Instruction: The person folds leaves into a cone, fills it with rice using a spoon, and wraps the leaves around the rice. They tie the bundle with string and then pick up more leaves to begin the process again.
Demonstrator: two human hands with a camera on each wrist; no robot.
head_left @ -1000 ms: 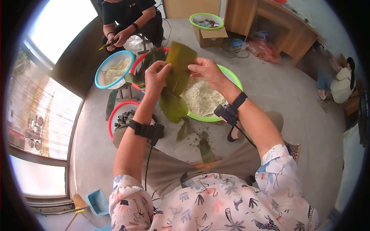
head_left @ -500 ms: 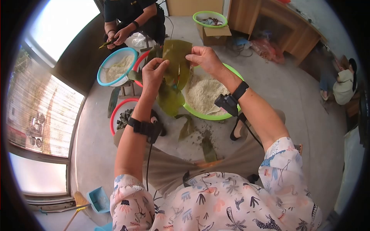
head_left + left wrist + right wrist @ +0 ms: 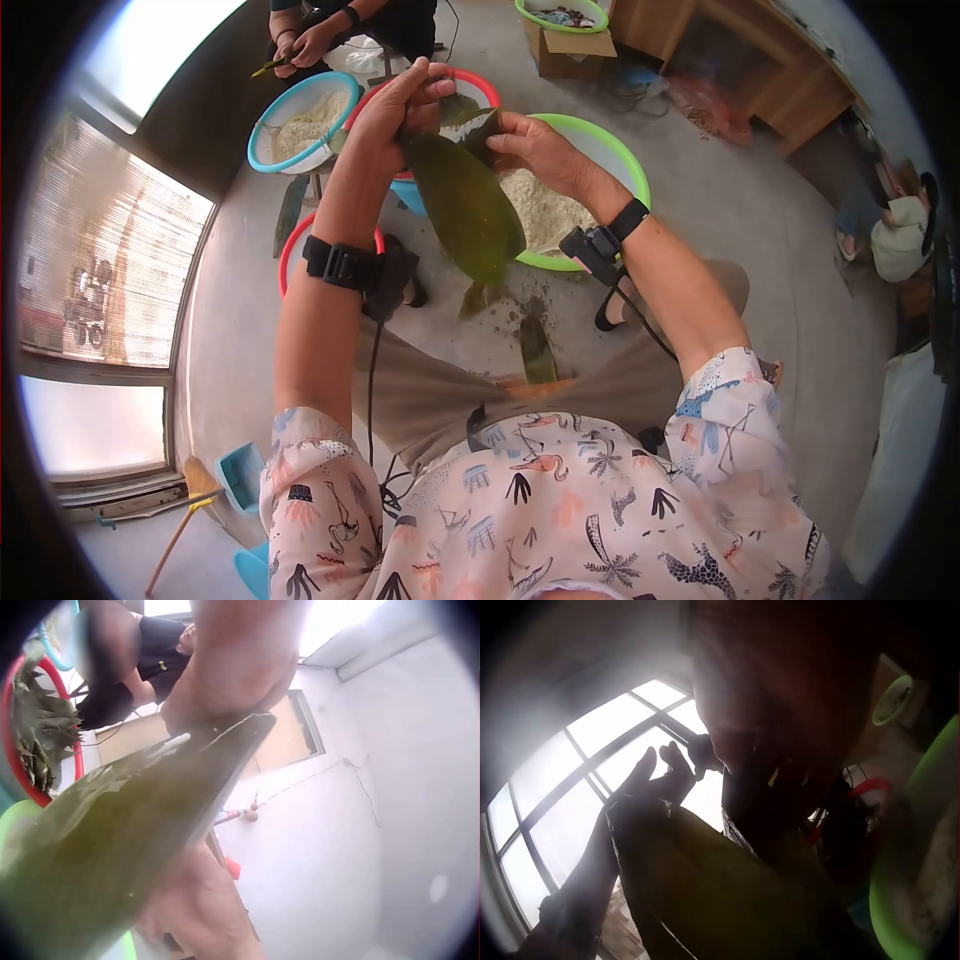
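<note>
Between my hands hangs a broad, glossy green leaf (image 3: 462,210), folded over at its top, its wide part drooping over the floor. My left hand (image 3: 388,118) holds its upper left edge, wrist turned and fingers pointing up. At the upper right edge, my right hand (image 3: 545,152) pinches the leaf between thumb and fingers. In the left wrist view the leaf (image 3: 124,825) fills the lower left, narrowing to a corner beside the left hand (image 3: 232,664). The right wrist view is dark; there the left hand (image 3: 656,784) curls at the leaf's top.
Behind the right hand stands a green-rimmed basin (image 3: 635,180) of pale rice-like grain. A blue-rimmed basin (image 3: 262,150) of similar grain stands left, near a seated person (image 3: 350,25). A red-rimmed basin (image 3: 9,712) holds more leaves. Loose leaves (image 3: 537,350) lie on the floor.
The leaf was held up flat between both hands; now it is folded over at the top and hangs lower. My left hand has risen and turned. The head view has tilted down.
</note>
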